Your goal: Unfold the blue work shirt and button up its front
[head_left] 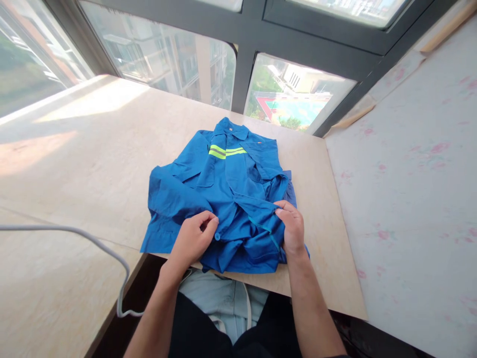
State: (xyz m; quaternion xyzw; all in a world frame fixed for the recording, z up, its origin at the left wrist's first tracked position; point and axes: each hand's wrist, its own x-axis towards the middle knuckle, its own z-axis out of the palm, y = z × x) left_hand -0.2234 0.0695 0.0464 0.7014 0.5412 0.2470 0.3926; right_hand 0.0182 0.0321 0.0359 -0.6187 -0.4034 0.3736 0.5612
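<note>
A blue work jacket (223,189) with yellow-green reflective stripes lies front-up on a light wooden board (112,164), collar toward the window. My left hand (194,238) pinches the jacket's lower front edge beside a blue button. My right hand (292,226) grips the opposite front edge, bunching the cloth near the hem. Both hands sit at the near edge of the board.
A white cable (93,243) runs across the board at the left and loops off its edge. A wall with pale floral paper (410,199) stands to the right. Windows (167,59) run along the far side. Light cloth (223,298) lies on my lap.
</note>
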